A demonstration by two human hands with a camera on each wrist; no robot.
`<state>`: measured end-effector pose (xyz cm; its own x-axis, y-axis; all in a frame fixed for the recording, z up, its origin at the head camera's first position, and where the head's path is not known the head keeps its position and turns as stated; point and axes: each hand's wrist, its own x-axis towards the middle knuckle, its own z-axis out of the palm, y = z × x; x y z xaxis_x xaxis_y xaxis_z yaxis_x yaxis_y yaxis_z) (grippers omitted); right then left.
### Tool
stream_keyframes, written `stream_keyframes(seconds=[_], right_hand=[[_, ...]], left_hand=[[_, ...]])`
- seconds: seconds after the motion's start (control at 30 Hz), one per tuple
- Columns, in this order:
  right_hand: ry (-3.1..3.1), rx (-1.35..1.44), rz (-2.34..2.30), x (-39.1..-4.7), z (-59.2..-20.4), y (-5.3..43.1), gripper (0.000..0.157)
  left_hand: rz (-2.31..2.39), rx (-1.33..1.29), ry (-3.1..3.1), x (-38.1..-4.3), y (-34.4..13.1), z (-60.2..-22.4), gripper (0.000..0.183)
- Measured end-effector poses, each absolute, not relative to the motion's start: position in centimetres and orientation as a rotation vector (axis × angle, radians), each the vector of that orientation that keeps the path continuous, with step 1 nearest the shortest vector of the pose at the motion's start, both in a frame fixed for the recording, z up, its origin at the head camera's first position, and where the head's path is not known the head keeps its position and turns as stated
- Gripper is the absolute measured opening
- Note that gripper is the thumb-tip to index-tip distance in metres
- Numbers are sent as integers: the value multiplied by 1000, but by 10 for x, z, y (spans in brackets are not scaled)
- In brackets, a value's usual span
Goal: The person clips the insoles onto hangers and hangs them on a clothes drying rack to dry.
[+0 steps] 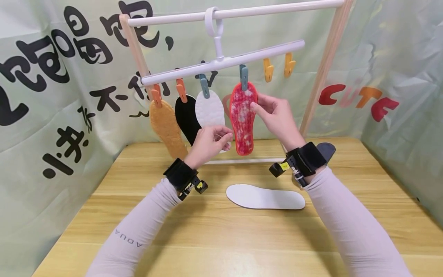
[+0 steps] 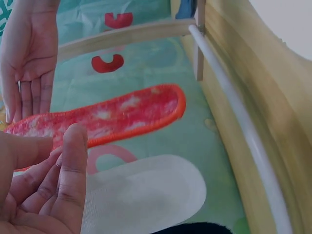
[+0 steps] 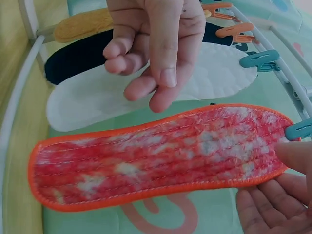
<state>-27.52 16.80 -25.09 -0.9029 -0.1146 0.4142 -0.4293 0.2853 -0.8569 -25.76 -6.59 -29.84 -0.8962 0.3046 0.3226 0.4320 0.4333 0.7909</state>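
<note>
A red-and-white patterned insole [image 1: 243,119] with an orange edge hangs from a blue-grey clip [image 1: 243,77]. My right hand [image 1: 279,117] pinches its right edge near the top, thumb on the front and fingers behind. Left of it, my left hand [image 1: 209,145] hovers before a white insole [image 1: 209,109], its fingers loosely bent and holding nothing. In the right wrist view, a gap shows between the left hand [image 3: 158,48] and the red insole [image 3: 161,158]. A black insole [image 1: 187,117] and a tan insole [image 1: 167,127] hang farther left on orange clips.
The clips hang on a white hanger [image 1: 225,61] hooked over a rack's top bar [image 1: 277,9]. Two yellow clips [image 1: 268,70] hang at its right. A white insole with a grey edge [image 1: 264,197] lies on the wooden table [image 1: 242,238]; a dark insole [image 1: 326,151] sits behind the right wrist.
</note>
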Motion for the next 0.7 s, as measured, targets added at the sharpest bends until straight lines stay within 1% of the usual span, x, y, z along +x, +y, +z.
stream_keyframes(seconds=[0.37,0.7], right_hand=[[-2505,507,1516,-263,-268,181,54],[-2626,578,1393,-252,-282,188,52]], left_hand=[[-1490,-636,-2580,-248,-64,-314,16],[-1538,-669,-2569,-239,-62,-327,15]])
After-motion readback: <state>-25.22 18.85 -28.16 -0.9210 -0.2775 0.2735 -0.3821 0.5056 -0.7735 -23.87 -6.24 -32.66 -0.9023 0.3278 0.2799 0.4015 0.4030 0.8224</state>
